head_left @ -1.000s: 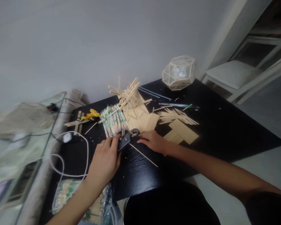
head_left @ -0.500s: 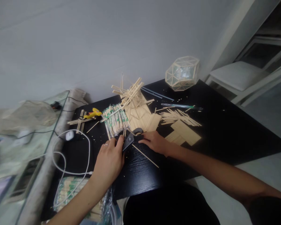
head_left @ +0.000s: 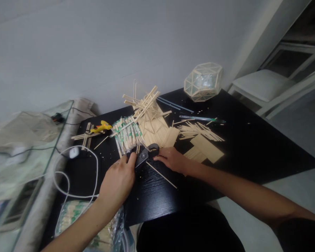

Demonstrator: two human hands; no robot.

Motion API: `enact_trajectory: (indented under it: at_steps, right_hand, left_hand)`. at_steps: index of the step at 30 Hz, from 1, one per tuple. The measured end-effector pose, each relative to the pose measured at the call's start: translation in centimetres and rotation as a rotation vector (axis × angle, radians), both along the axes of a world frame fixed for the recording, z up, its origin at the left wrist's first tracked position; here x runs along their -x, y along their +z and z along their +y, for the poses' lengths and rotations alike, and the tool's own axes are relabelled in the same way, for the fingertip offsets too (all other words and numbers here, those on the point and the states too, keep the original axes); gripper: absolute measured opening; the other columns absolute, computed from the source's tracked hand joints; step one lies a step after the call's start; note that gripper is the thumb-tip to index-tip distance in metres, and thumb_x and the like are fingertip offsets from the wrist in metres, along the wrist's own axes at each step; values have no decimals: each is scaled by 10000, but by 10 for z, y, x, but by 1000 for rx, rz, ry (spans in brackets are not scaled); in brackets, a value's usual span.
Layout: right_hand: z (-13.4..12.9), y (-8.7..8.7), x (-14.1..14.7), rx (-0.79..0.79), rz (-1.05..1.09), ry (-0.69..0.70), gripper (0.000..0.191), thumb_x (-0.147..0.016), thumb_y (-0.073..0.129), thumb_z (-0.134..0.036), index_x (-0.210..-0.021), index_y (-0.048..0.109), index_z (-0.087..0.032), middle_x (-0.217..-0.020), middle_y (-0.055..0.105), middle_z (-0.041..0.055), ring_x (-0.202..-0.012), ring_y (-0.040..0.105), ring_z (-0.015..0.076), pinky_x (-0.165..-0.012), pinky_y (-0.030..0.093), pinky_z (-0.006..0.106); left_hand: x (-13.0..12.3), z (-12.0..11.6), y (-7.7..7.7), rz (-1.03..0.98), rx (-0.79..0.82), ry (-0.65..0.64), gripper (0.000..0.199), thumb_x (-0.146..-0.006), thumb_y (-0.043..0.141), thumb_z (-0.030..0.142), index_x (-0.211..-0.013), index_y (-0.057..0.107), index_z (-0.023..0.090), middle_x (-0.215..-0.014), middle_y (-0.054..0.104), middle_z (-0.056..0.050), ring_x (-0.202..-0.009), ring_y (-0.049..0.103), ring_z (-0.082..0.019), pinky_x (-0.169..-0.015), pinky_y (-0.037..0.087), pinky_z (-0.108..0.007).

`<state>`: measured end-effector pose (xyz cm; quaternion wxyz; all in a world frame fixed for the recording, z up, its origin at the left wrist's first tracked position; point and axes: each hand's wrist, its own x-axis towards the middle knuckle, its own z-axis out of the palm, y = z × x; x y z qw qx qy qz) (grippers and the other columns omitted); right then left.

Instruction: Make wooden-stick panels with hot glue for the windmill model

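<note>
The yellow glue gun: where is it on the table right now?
In the head view the yellow glue gun lies at the far left of the black table, on loose sticks, just left of the green-wrapped stick bundle.

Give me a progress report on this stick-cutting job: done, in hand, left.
Done: flat panels of joined sticks lie on the black table, by a stick frame and a finished-looking faceted lantern. In hand: the left hand and right hand both rest at the dark cutters, beside a long single stick. Left: loose cut sticks and wrapped stick packets sit unused.
</note>
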<state>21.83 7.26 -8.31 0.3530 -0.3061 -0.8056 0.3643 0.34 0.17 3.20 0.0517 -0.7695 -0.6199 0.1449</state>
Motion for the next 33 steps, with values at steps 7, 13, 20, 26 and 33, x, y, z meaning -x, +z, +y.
enact_trajectory:
  at_steps: [7, 13, 20, 26, 33]
  right_hand:
    - [-1, 18, -6, 87, -24, 1, 88, -990, 704, -208, -969, 788, -187, -977, 819, 62, -925, 766, 213, -886, 557, 312]
    - [3, 39, -24, 212, -173, -38, 106, -840, 842, -122, -927, 805, -170, -879, 787, 44, -810, 738, 189, -772, 541, 284]
    - [-8, 44, -11, 254, -387, -89, 168, -831, 817, -33, -919, 729, -147, -760, 719, 18, -686, 670, 160, -652, 458, 265]
    - [-9, 46, -13, 199, -499, -31, 189, -824, 861, -95, -864, 690, -166, -893, 721, 61, -864, 690, 225, -769, 493, 320]
    - [-10, 67, -15, 279, -204, 75, 329, -914, 665, -58, -1223, 689, -170, -1179, 758, 100, -1064, 715, 224, -969, 548, 382]
  left_hand:
    - [13, 11, -1, -86, -21, 8, 356, -922, 564, 96, -1260, 596, 203, -1092, 734, -107, -936, 744, -283, -799, 563, -357]
    - [42, 37, 5, -265, -199, 46, 211, -952, 552, 199, -1150, 626, 205, -1063, 743, -115, -992, 722, -316, -841, 544, -381]
    - [42, 54, -23, -617, 2, -32, 238, -1018, 507, 417, -1070, 640, 227, -1026, 756, -71, -906, 727, -269, -791, 517, -349]
    - [42, 49, -41, -702, 79, -17, 433, -1014, 497, 602, -1079, 639, 198, -934, 765, -82, -833, 726, -272, -749, 497, -359]
    - [40, 48, -46, -752, 144, 7, 455, -1009, 510, 618, -948, 640, 186, -826, 730, -68, -756, 705, -235, -710, 484, -328]
